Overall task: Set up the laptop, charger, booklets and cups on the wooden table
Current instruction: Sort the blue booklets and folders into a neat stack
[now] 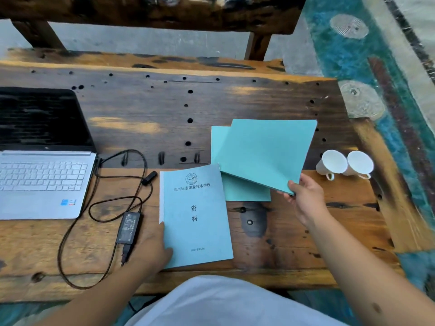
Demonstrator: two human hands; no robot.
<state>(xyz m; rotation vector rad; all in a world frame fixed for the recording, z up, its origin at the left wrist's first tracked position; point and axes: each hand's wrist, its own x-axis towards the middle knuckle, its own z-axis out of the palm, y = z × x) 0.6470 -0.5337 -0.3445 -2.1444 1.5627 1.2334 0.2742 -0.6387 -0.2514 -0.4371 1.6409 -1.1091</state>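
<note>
An open silver laptop [40, 175] sits at the left of the wooden table [164, 114]. Its black charger brick [129, 228] and looped cable [98, 208] lie beside it. A teal booklet with printed characters [196, 215] lies flat near the front edge; my left hand [150, 250] grips its lower left corner. My right hand [306, 198] pinches the corner of a plain teal booklet [266, 151], lifted and tilted above a third teal booklet [244, 189] lying flat. Two white cups [344, 164] lie on their sides at the right.
A dark wooden bench [150, 10] stands behind the table. A teal patterned floor [376, 67] runs along the right side. My white garment [223, 304] fills the bottom middle.
</note>
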